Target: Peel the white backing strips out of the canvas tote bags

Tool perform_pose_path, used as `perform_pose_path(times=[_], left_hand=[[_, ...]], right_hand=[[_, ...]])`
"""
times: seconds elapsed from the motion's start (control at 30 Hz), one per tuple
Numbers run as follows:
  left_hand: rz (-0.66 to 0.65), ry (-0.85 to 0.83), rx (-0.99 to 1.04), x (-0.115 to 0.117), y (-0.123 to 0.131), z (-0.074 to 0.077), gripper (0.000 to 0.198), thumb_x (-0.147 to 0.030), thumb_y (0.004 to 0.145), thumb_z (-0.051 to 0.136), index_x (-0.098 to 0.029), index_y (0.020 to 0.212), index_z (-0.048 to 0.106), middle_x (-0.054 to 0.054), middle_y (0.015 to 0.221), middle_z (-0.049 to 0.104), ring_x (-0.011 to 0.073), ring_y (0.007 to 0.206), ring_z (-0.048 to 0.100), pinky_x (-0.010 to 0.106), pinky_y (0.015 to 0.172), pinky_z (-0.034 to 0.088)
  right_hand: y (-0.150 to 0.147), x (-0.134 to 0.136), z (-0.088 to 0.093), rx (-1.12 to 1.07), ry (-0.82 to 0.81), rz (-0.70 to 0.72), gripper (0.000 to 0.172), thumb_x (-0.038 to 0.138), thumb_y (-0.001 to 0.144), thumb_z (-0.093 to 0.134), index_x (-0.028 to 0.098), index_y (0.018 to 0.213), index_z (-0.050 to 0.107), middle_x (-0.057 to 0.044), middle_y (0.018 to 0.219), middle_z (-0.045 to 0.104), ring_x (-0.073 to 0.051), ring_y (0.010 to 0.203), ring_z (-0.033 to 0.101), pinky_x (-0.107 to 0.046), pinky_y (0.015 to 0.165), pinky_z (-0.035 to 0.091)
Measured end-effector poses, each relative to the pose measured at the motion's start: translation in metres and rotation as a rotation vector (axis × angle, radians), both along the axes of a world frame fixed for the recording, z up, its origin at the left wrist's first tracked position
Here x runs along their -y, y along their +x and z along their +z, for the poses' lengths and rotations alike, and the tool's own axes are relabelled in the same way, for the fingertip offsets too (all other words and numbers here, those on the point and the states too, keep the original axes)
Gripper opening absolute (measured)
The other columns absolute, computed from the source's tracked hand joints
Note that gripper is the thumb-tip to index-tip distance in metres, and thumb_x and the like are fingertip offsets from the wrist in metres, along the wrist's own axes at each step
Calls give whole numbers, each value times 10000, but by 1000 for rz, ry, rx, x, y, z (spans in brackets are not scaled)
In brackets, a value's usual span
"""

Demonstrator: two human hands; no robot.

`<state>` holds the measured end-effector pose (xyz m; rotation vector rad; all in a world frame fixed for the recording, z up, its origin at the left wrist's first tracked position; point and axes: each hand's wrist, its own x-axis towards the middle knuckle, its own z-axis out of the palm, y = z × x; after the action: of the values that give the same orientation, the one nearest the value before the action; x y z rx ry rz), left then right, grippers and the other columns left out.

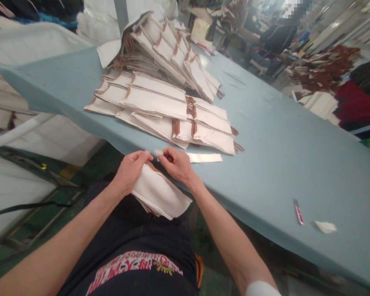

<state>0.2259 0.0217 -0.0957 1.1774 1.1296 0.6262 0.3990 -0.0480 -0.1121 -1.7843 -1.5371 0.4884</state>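
Note:
My left hand (134, 168) is closed on the upper end of a bundle of cream fabric pieces (162, 191) with brown edging. The bundle hangs tilted in front of the table edge, over my lap. Close to its top, my right hand (175, 162) is closed in a pinch. A small pale bit shows at its fingertips, too blurred to name. Behind the right hand a white strip (206, 158) lies on the table, partly hidden by that hand. Just beyond both hands lie stacked bundles of similar cream fabric pieces (157, 100) with brown edges.
The blue-covered table (265, 164) runs to the right. On it lie a pink cutter (299, 213) and a white scrap (325, 226). A second, taller fabric pile (172, 49) stands farther back. A white-lined bin (40, 41) is on the left.

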Motion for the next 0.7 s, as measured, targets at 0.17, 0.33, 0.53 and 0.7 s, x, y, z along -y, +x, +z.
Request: perform_pose_path(times=[0.17,0.33,0.53,0.7], left_hand=[[-116,33,0,7,1,-4,472,-671,692,808,-217,702,677,-33,578,613,148,532,493,261,522,361],[-163,118,-2,9,7,-3,477,-684,773,767,-220,713,672,-20,634,640,158,587,505,270,553,386],[-177,225,-34,6,10,0,464,-664,827,740,-216,718,688,-13,661,661,172,640,534,270,586,415],[-198,281,-71,5,8,3,427,-626,836,733,-208,747,724,0,675,699,185,657,565,273,597,428]], right_hand=[[3,0,2,-94,-30,6,239,411,1006,649,230,850,633,57,675,613,-149,630,548,-285,632,336],[7,0,4,-200,-59,58,223,376,1008,628,222,852,668,20,772,734,-157,702,653,-266,674,442],[13,-1,8,-304,-65,104,229,332,1015,606,215,851,714,0,835,800,-176,776,720,-273,724,512],[15,-2,8,-349,-62,129,253,326,1019,609,205,845,748,-3,813,798,-176,758,715,-274,706,502]])
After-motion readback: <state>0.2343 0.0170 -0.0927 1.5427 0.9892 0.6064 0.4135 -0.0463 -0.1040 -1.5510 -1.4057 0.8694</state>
